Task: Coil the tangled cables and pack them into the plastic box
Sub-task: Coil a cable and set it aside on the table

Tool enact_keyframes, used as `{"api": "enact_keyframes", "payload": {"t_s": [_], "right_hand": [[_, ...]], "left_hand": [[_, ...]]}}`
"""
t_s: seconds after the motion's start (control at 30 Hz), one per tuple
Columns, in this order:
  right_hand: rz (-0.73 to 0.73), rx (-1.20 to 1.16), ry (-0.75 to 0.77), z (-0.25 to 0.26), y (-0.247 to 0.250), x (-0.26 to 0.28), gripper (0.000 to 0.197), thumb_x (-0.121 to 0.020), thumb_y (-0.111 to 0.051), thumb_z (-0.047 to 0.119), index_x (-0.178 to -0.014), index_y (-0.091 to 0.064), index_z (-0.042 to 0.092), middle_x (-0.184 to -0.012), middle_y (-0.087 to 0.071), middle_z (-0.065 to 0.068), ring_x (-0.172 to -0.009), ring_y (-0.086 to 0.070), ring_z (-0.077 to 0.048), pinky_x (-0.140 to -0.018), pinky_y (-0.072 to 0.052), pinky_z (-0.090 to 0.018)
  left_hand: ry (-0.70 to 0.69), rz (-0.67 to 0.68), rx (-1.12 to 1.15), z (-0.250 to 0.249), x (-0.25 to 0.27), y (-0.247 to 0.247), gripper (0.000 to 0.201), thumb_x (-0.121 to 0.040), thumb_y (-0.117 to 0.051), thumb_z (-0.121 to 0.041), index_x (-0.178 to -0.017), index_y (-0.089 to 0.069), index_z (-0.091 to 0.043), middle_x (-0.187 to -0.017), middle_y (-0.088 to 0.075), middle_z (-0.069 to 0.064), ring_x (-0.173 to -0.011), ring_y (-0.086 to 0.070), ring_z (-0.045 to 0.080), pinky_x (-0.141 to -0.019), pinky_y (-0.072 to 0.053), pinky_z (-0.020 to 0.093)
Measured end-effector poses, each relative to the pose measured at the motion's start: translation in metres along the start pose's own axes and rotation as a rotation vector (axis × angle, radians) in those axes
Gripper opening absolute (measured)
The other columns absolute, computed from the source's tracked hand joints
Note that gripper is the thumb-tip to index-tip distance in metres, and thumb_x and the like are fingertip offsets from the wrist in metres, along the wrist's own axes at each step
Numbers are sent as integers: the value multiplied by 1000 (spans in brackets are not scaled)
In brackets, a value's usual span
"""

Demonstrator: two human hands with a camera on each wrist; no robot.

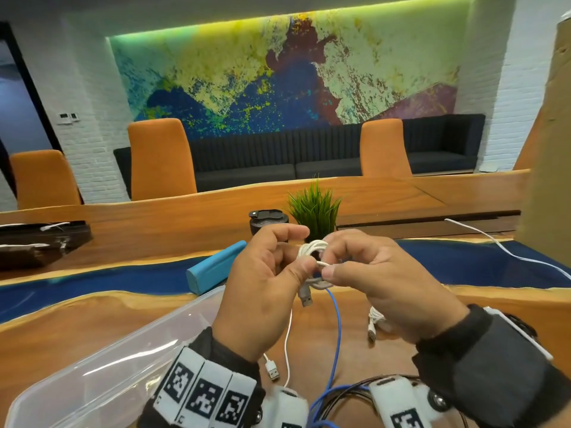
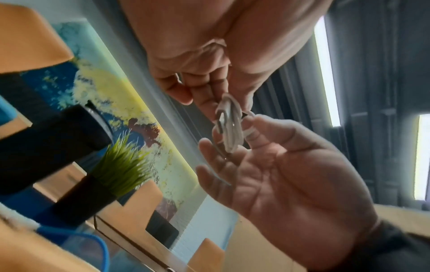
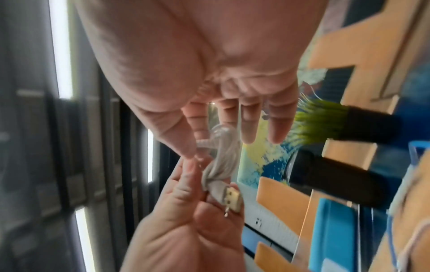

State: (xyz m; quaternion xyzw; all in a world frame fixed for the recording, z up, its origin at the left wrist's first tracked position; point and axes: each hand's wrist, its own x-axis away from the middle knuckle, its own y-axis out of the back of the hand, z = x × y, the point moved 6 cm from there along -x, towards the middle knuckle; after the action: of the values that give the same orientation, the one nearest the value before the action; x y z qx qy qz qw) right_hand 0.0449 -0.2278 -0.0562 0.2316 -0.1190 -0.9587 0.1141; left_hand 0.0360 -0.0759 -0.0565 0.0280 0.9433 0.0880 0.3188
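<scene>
Nearest the camera, a clear plastic box [image 1: 102, 359] stands on the wooden table [image 1: 55, 332], nothing visible inside. Above it, the left hand [image 1: 262, 291] and right hand [image 1: 383, 282] both pinch one small coiled white USB cable [image 1: 313, 261], nearly bundled. Three loose cables appear to wait below: a blue cable [image 1: 338, 329] and two white. A fourth trails far right, packing not begun.

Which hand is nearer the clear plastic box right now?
Left. The left hand is above the plastic box's far corner; the right hand is further right, above loose cables.
</scene>
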Motion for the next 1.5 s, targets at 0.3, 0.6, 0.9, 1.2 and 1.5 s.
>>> {"api": "enact_keyframes", "payload": {"t_s": [0.3, 0.6, 0.9, 1.2, 1.5], "right_hand": [[69, -341, -240, -16, -11, 4, 26, -92, -62, 24, -95, -65, -2, -96, -70, -18, -91, -65, -28, -94, -51, -52], [-92, -185, -102, -4, 5, 3, 27, -77, -75, 21, -91, -65, 0, -80, -70, -19, -67, -67, -29, -60, -58, -34], [8, -404, -291, -15, -8, 5, 31, -85, -64, 30, -94, -67, 0, -80, -69, -18, -65, -64, -27, -60, -57, -37], [50, -317, -376, -18, -7, 6, 24, -96, -58, 24, -102, -72, 5, -94, -72, -18, -88, -68, -24, -87, -54, -49], [155, -540, -445, -22, -19, 8, 24, -85, -62, 31, -97, -75, 14, -94, -67, -9, -89, -59, -21, -78, -47, -39]], "left_hand": [[-181, 91, -517, -11, 4, -3, 16, -89, -65, -25, -101, -61, -35, -83, -64, -17, -76, -63, 3, -64, -56, 32], [-9, 295, -200, 2, 2, -5, 13, -88, -71, -23, -89, -59, -26, -73, -68, -6, -59, -60, 3, -51, -44, 17], [85, 280, 160, 0, 4, -9, 37, -89, -66, -13, -125, -60, -21, -92, -74, 9, -76, -69, 15, -53, -50, 23], [-111, 134, -371, 5, 1, -3, 12, -96, -54, -39, -104, -63, -38, -95, -66, -13, -92, -65, 12, -77, -55, 35], [-215, 56, -426, -7, 2, -4, 17, -99, -49, -34, -97, -63, -25, -87, -60, -10, -85, -59, 11, -71, -50, 31]]}}
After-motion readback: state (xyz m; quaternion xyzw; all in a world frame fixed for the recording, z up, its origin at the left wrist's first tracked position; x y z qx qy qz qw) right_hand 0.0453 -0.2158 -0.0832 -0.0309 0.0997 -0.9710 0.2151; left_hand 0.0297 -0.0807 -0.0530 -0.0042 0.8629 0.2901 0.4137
